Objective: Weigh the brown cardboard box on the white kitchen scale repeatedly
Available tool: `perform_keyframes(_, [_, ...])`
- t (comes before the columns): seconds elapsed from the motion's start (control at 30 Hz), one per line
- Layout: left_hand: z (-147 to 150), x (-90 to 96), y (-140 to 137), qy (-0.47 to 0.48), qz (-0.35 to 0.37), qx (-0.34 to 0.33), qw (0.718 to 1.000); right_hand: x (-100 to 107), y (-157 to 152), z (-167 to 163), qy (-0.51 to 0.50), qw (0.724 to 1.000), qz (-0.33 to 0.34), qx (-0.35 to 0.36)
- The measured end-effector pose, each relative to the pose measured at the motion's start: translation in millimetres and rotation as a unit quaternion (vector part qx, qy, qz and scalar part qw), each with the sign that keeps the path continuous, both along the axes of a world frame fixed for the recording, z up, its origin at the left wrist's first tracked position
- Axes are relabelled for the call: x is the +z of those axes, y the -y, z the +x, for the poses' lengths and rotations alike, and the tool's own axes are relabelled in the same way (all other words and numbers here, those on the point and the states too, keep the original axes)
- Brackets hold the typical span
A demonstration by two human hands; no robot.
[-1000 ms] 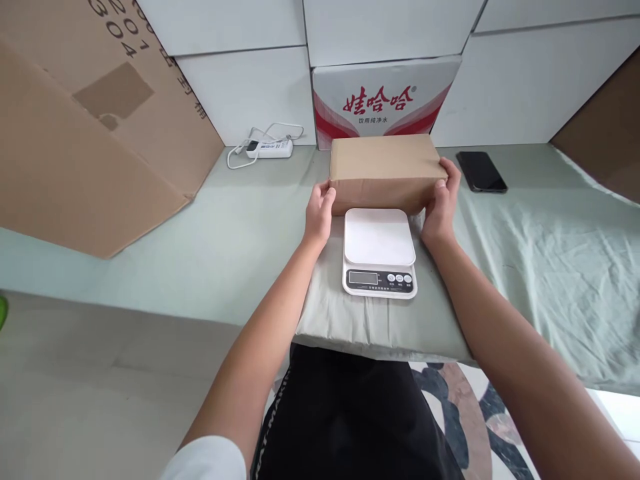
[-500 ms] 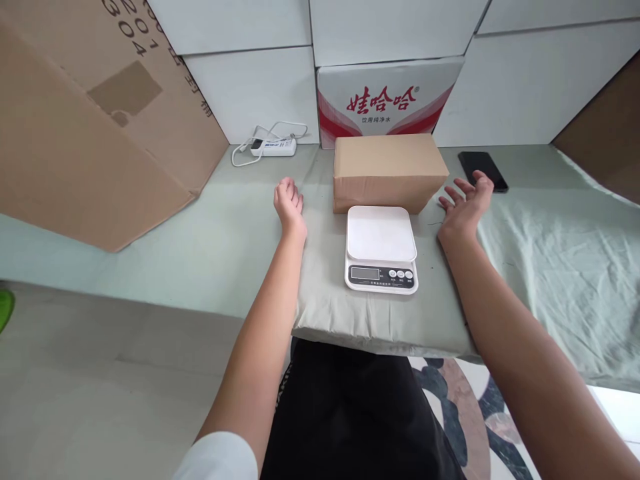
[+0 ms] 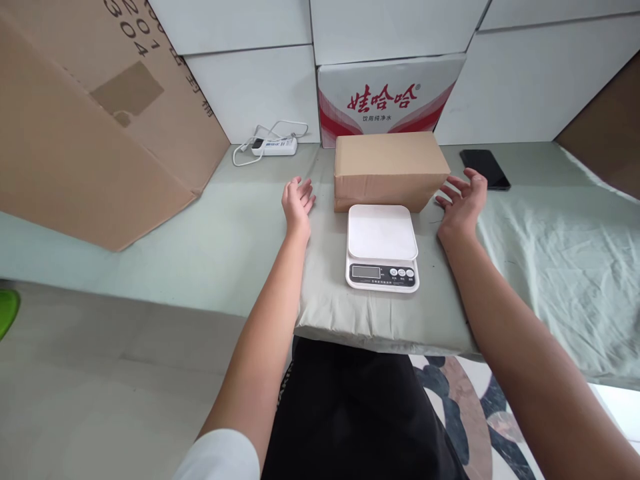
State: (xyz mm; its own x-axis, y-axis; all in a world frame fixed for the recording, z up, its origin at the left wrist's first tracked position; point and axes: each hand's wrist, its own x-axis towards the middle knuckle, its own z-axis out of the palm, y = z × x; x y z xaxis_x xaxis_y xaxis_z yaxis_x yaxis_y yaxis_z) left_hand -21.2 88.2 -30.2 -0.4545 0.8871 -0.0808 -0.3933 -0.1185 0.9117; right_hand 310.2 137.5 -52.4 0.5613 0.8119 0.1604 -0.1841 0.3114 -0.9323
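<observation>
A white digital kitchen scale lies near the table's front edge, its pan bare and its display blank. Directly behind it sits a closed brown cardboard box. To the left of both, my left hand rests palm inward with its fingers loosely apart, holding nothing. My right hand is at the box's right side, fingers spread and slightly curled, nothing in it; whether its fingertips touch the box I cannot tell. Just beyond that hand lies a black smartphone.
A white power strip with a cable lies at the back left. A large carton leans in from the left. White boxes, one with red lettering, line the back of the cloth-covered table. Another brown carton stands far right.
My left hand has turned and shifted slightly right, its fingers opening out. My right hand has moved a little left, toward the box. The scale and box stay in place.
</observation>
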Motion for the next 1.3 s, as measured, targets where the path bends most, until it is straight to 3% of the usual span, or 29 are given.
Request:
perform_keyframes(0.93, [10,-2.5,1,-0.055,0.026,-0.03,0.998,13,11,-17,-0.012,0.998,-0.007,0.065])
perform_keyframes(1.13, [13,-1.1,2,-0.069,0.027,-0.04,0.996,5,6,-12,0.027,0.997,-0.014,0.073])
perform_keyframes(1.3, [13,-3.1,2,-0.102,0.029,-0.047,0.993,18,20,-15,0.07,0.996,-0.016,0.061])
